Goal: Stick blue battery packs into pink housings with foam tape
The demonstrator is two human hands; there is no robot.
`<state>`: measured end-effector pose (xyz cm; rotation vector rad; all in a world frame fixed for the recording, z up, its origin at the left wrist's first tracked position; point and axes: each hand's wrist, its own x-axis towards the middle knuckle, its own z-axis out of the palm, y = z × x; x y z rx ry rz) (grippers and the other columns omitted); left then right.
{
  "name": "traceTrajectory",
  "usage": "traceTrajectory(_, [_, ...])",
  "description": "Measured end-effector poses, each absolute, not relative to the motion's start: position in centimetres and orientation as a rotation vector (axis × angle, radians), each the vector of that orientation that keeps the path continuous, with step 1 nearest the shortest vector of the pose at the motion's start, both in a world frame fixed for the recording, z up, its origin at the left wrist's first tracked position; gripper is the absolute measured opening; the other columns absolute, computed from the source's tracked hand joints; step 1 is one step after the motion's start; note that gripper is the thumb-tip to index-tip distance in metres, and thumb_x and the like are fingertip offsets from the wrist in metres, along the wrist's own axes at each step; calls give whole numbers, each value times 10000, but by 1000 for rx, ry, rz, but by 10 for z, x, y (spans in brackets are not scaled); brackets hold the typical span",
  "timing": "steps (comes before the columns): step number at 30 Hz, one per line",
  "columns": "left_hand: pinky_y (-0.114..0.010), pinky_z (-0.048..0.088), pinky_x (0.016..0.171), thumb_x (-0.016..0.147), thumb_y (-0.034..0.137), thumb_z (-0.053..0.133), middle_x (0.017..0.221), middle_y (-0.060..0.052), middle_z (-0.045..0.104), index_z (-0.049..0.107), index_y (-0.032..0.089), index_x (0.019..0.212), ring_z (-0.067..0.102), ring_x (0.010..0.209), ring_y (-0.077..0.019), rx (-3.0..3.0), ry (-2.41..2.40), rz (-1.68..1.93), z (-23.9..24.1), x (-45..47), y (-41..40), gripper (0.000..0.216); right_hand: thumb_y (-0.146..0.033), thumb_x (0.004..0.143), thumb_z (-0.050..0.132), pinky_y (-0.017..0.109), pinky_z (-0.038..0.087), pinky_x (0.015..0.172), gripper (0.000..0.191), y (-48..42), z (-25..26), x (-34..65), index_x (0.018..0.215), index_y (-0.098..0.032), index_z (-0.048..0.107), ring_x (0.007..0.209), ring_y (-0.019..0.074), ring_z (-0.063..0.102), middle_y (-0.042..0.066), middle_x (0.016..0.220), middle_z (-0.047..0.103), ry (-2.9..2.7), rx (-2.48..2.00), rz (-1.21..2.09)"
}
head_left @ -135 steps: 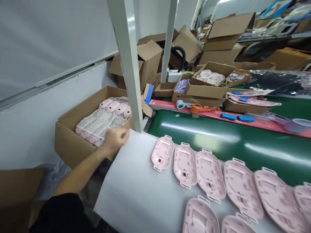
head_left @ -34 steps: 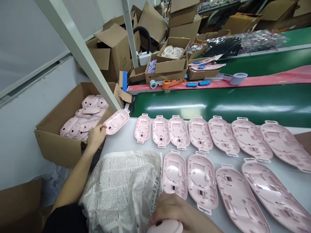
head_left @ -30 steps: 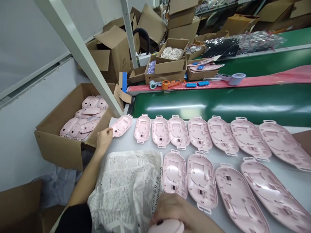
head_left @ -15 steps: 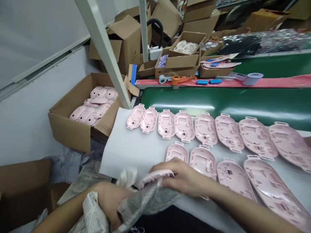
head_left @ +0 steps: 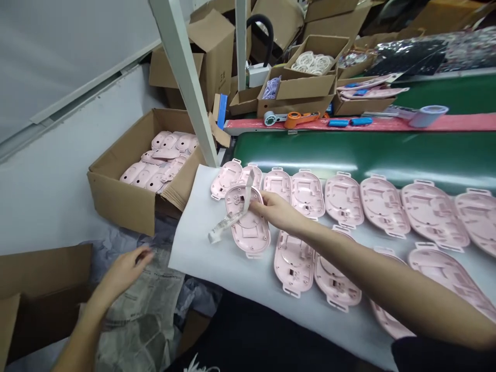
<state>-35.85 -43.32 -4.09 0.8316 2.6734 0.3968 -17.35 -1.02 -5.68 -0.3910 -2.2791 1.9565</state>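
My right hand (head_left: 276,211) reaches left over the white foam sheet (head_left: 201,243) and grips a pink plastic shell (head_left: 248,227) by its top edge. A torn strip of newspaper (head_left: 232,217) hangs across that shell. Two rows of pink shells (head_left: 344,199) lie on the sheet. My left hand (head_left: 124,268) is down at the left, fingers apart, over crumpled newspaper (head_left: 147,299) below the table edge; it holds nothing.
An open cardboard box (head_left: 116,199) with several pink shells stands left of the table. A white post (head_left: 186,82) rises beside it. Behind the rows runs a green belt (head_left: 349,155), then small boxes, an orange tool (head_left: 300,119) and a tape roll (head_left: 428,114).
My left hand put a shell at the left end of the back row, then dropped the newspaper off the table's left side. My right hand has carried a shell to the front row's left end.
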Motion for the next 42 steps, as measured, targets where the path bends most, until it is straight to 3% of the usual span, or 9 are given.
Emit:
traceTrajectory(4, [-370,552,1027,798,659,739,1587,-186,521,359,171,1612,607,1348,-308,1062,2251,916,-54,-309,-311,1022,-488,989,574,396,565,792,325,-18,-51,-168,1030,-189,694,918,268,712,66,987,759,-2357,-445,1856])
traceTrajectory(7, [-279,535,734,942,584,612,1103,-116,769,688,165,1256,711,876,-220,1104,1982,826,-51,-303,-259,529,-474,1001,520,382,538,728,323,-14,-44,-159,1002,-193,679,833,268,696,56,895,742,-2488,-535,1528])
traceTrajectory(11, [-249,440,646,940,523,606,663,-23,663,729,172,739,612,640,-169,1292,1729,320,-38,-354,-317,423,-404,996,520,407,540,788,372,13,-38,-140,1280,-187,624,871,281,694,74,998,751,-2555,-678,1233])
traceTrajectory(16, [-496,586,891,738,489,715,1227,-152,770,788,233,1167,718,1120,-431,861,2541,-374,-18,-376,-433,505,-336,1043,499,381,543,850,274,31,-34,-142,1219,-225,677,980,255,705,69,1132,748,-2707,-309,1243])
traceTrajectory(21, [-448,581,1077,729,744,765,1590,-66,550,331,329,1660,655,1318,-355,1186,2537,611,-4,-303,-376,1108,-143,1015,532,334,510,773,306,-22,-20,-199,1213,-258,736,829,199,697,84,1142,708,-3008,484,663])
traceTrajectory(24, [-361,640,911,955,617,574,1294,-98,763,617,247,1480,786,986,-266,1216,2560,884,-27,-301,-303,644,-162,1027,555,353,519,776,288,-45,-17,-231,1248,-244,720,802,212,699,86,1066,713,-3042,668,457])
traceTrajectory(27, [-307,624,848,983,497,534,1048,-109,826,811,190,1155,786,832,-230,1080,2754,1139,-64,-335,-258,448,-264,1036,589,446,532,961,351,-26,-27,-250,1375,-189,641,1112,308,685,152,1265,693,-2913,421,571])
traceTrajectory(35, [-285,609,798,1058,354,366,1041,-163,817,667,85,1398,805,871,-223,485,3057,1307,-132,-406,-215,528,-309,1013,585,429,544,1028,635,26,-77,-291,1587,-139,373,1167,269,673,234,1654,336,-2798,-315,875])
traceTrajectory(42, [-358,563,917,1017,276,454,1035,-197,809,775,135,1265,792,972,-300,385,3140,965,-151,-412,-218,430,-432,957,705,467,497,1027,367,-2,-105,-301,1233,-193,744,1197,357,643,160,1348,682,-3197,86,419])
